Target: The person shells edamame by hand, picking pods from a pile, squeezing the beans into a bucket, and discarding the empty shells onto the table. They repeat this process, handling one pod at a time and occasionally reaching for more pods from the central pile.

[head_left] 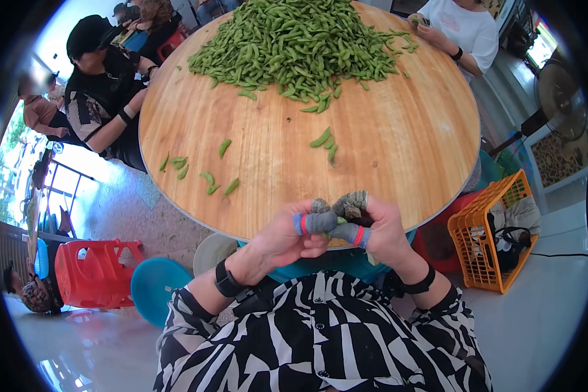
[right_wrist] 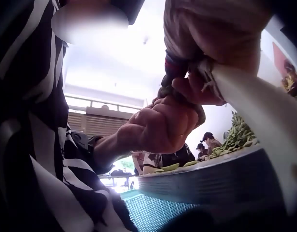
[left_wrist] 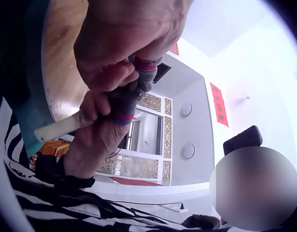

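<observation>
Both hands meet at the near table edge in the head view, thumbs and fingertips wrapped in grey cloth with red and blue bands. A green pod [head_left: 341,221] shows partly between the fingertips; the left hand [head_left: 277,234] pinches it. Curled fingers of the right hand [head_left: 387,234] grip a pale handle [left_wrist: 59,127], its end sticking out below the palm in the left wrist view. In the right wrist view that handle [right_wrist: 257,104] looms large beside the right hand [right_wrist: 216,38], with the left hand [right_wrist: 158,125] touching it fingertip to fingertip. Wrapped fingers hide most of the pod.
A big heap of green pods [head_left: 300,46] covers the far part of the round wooden table [head_left: 405,144]; loose pods [head_left: 232,186] lie nearer. Two people sit across at the sides. Around stand an orange crate [head_left: 467,238], red stool [head_left: 98,274] and teal basin [head_left: 157,291].
</observation>
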Action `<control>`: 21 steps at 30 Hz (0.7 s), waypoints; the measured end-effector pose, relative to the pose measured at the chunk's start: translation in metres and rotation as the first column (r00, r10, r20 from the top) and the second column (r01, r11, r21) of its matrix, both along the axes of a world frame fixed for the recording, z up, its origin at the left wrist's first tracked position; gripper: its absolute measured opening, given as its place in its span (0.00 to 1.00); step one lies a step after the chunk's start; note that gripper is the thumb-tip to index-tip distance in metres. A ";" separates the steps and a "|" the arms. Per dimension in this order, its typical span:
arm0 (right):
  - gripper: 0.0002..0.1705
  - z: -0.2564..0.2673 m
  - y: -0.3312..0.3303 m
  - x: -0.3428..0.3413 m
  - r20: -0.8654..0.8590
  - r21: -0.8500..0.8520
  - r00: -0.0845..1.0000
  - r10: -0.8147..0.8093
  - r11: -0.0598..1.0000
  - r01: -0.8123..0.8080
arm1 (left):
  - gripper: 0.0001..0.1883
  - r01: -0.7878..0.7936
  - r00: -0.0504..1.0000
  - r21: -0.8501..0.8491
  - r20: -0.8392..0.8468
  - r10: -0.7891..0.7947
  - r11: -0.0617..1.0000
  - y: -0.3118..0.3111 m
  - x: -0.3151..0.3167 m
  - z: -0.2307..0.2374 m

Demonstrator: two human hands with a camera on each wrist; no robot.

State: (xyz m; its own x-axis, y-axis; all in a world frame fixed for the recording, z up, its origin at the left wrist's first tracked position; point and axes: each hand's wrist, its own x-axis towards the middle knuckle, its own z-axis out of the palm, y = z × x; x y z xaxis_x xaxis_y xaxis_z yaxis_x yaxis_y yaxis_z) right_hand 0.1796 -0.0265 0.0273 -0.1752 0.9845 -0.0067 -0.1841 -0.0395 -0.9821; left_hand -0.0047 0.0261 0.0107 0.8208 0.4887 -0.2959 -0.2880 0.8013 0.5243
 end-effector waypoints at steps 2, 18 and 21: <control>0.15 -0.010 0.002 0.000 0.307 0.347 0.947 -0.092 0.937 -0.021 | 0.07 0.015 0.999 -0.049 0.048 -0.013 0.999 0.001 0.001 -0.006; 0.10 -0.020 -0.018 0.005 0.453 0.216 0.885 -0.104 0.976 0.005 | 0.07 0.203 0.924 0.459 -0.381 -0.015 0.865 -0.021 -0.004 0.009; 0.08 0.000 -0.019 0.004 0.281 -0.170 0.958 0.052 0.985 -0.003 | 0.09 0.203 0.851 0.834 -0.410 0.330 0.513 -0.008 -0.019 0.008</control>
